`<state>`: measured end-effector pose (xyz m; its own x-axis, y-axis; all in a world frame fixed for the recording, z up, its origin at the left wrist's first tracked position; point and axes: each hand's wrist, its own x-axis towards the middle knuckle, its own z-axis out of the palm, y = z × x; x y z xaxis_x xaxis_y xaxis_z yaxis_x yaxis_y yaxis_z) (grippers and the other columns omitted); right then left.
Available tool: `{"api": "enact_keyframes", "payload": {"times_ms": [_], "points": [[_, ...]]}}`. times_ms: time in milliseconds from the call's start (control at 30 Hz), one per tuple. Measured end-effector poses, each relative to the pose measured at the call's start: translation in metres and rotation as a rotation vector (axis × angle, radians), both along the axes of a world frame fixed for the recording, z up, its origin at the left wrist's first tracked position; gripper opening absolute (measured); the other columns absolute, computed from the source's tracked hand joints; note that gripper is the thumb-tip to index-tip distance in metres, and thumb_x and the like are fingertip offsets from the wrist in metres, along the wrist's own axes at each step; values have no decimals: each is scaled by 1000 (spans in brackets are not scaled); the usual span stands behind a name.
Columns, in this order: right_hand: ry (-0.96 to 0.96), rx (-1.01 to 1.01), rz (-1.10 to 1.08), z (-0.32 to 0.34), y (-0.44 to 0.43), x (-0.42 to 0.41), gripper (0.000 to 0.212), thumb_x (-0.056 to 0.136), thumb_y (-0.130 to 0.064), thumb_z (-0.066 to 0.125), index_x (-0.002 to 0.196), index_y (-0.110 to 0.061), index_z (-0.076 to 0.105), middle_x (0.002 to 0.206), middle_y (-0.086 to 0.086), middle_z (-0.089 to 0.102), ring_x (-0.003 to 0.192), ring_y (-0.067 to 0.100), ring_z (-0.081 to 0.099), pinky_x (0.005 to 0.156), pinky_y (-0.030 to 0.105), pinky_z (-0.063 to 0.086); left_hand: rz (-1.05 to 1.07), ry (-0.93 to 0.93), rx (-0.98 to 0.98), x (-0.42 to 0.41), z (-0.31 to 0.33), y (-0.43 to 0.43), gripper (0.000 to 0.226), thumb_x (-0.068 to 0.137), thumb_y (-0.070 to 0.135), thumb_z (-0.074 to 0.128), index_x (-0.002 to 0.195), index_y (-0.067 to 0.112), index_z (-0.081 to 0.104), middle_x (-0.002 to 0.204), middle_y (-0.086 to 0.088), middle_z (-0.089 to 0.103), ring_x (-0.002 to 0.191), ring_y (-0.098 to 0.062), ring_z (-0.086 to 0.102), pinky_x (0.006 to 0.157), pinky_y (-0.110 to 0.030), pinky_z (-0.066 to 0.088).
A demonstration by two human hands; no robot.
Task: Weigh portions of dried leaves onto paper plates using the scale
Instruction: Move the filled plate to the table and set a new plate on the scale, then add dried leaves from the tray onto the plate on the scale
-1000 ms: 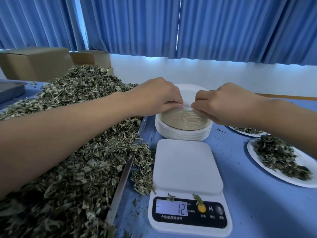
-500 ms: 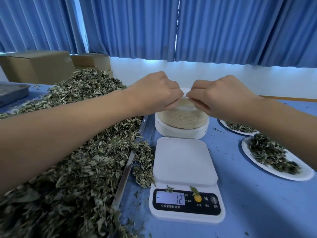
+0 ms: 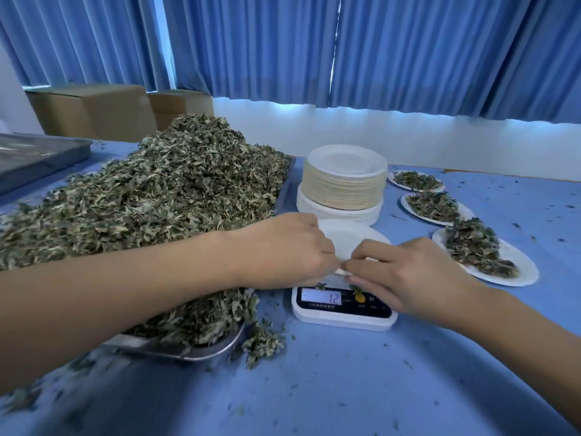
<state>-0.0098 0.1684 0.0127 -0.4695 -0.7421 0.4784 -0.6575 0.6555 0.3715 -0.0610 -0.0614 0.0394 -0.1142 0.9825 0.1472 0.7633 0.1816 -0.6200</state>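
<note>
Near rim of a fresh paper plate (image 3: 345,240) pinched between curled fingers of left hand (image 3: 283,250) and right hand (image 3: 408,278) - held level over the scale (image 3: 342,305), probably to seat it squarely. Dried leaves (image 3: 157,199) heaped toward the table's left edge - within reach for scooping.

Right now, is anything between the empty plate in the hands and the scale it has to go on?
Nothing visible. The left hand and right hand pinch the near rim of the empty plate directly over the scale. Two leaf scraps lie on its front by the display; its top is hidden under the plate and hands.
</note>
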Motion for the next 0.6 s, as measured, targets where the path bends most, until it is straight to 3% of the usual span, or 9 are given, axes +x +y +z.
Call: {"api": "enact_keyframes", "payload": {"times_ms": [67,133,200,300,367,433,500,600], "points": [[-59,-41,-34,-5,0,3,40,101,-39,46,98,-22,81,93,-6,72,46,25,52,36,32,42,154,-115,-76,2,-2,1,27,108,31,39,103,22,64,98,5,66,94,-20,63,84,-38,49],[-103,-172,-86,-7,3,5,44,101,-43,42,99,-23,81,98,-7,72,50,24,58,42,34,47,248,-318,-33,4,4,-3,38,108,43,33,108,24,65,104,8,67,96,-17,63,82,-38,51],[-113,-379,-163,-9,8,2,47,103,-44,40,95,-20,79,96,-6,71,58,22,61,51,37,51,272,-535,242,5,11,-12,45,103,50,36,108,25,72,103,12,72,90,-12,66,81,-35,54],[-142,-729,-347,-12,23,-12,46,108,-38,41,85,-14,73,82,1,67,70,23,64,65,41,51,430,-504,528,-13,21,-27,35,102,41,42,91,23,70,84,9,70,73,-13,63,71,-36,55],[-225,-899,-480,-16,35,-22,45,109,-33,43,77,-12,69,75,1,69,71,25,67,70,41,53,646,-410,509,-33,21,-35,23,99,30,44,97,23,66,92,4,70,81,-21,64,75,-41,56],[-298,-978,-558,-26,46,-27,49,109,-31,43,72,-12,68,66,0,68,64,23,66,65,34,50,878,-403,403,-50,14,-44,25,98,28,44,116,21,59,112,-4,66,99,-30,63,82,-45,52],[-354,-955,-584,-36,51,-28,51,109,-31,43,67,-16,68,59,-3,65,57,17,62,60,25,44,1038,-497,307,-64,1,-51,33,99,30,46,130,18,51,124,-11,58,109,-36,60,86,-46,51],[-380,-910,-599,-45,55,-31,51,109,-29,45,65,-17,67,57,-13,61,58,8,60,61,17,38,1105,-632,266,-78,-13,-51,42,102,30,48,141,13,44,135,-18,50,115,-39,58,95,-48,51]]}}
